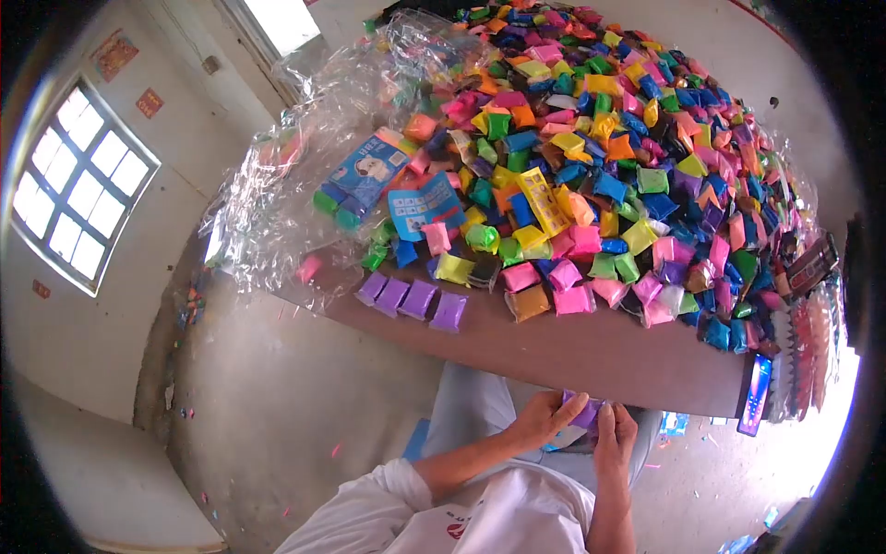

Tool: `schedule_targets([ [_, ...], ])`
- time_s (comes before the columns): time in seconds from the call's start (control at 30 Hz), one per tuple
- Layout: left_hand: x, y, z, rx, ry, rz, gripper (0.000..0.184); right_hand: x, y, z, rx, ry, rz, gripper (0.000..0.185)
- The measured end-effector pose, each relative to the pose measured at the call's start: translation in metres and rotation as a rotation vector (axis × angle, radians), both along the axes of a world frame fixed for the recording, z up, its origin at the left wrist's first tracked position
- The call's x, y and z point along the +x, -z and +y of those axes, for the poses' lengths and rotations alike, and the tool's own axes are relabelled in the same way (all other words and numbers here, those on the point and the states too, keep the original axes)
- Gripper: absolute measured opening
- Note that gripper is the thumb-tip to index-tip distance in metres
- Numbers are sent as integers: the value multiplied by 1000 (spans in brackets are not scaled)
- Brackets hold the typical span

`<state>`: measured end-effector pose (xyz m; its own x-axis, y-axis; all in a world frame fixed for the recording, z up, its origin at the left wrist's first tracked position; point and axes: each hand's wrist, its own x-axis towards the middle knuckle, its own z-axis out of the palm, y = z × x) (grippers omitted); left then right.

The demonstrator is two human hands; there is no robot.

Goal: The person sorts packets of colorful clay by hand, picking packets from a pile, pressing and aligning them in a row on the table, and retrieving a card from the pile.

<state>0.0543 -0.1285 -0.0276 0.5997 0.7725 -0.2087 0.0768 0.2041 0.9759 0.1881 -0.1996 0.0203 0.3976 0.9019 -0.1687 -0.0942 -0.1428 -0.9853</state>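
Over my lap, just below the table's front edge, both hands pinch a small purple packet (pixel 585 417). My left hand (pixel 544 421) grips its left side with closed fingers. On its right side, my right hand (pixel 614 434) holds it between thumb and fingers. Several similar purple packets (pixel 418 300) lie in a row on the table near its front edge, up and left of my hands. Behind them rises a large heap of small packets (pixel 591 157) in many colours, looking soft and plastic-wrapped.
Crumpled clear plastic bags (pixel 305 175) spread over the brown table (pixel 526 342) at left. Printed cards (pixel 426 208) and a yellow strip (pixel 544 201) lie on the heap. A phone (pixel 755 395) rests at the right edge. Scraps dot the floor (pixel 305 397).
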Motion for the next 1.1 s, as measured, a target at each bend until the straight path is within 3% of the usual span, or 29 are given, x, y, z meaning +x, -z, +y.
schedule_targets([
  [0.2,1,-5,1,-28,20,-13,42,-3,6,0,-61,41,140,20],
  [0.3,-2,-19,2,-88,59,7,42,-12,8,4,98,169,45,22],
  [0.37,-1,-13,1,-64,36,-23,42,-10,2,5,137,109,-322,22],
  [0.5,0,8,-1,-20,13,-12,43,1,8,1,-44,24,-236,18],
  [0.57,0,12,-1,-26,17,-13,44,1,8,-2,-141,40,134,17],
  [0.7,-4,-15,0,-40,31,-47,45,-12,0,4,2,124,32,20],
  [0.77,-1,-14,-3,-21,-28,-82,49,-8,-1,3,-21,-9,-112,28],
  [0.93,-3,-18,-5,-51,-78,-98,53,-8,-6,4,-70,-17,-73,30],
  [1.0,-5,-20,-2,-26,-6,-7,52,-8,-11,5,-75,-2,-38,30],
  [1.1,-2,-42,3,8,22,-74,44,-6,-15,8,42,25,-85,32],
])
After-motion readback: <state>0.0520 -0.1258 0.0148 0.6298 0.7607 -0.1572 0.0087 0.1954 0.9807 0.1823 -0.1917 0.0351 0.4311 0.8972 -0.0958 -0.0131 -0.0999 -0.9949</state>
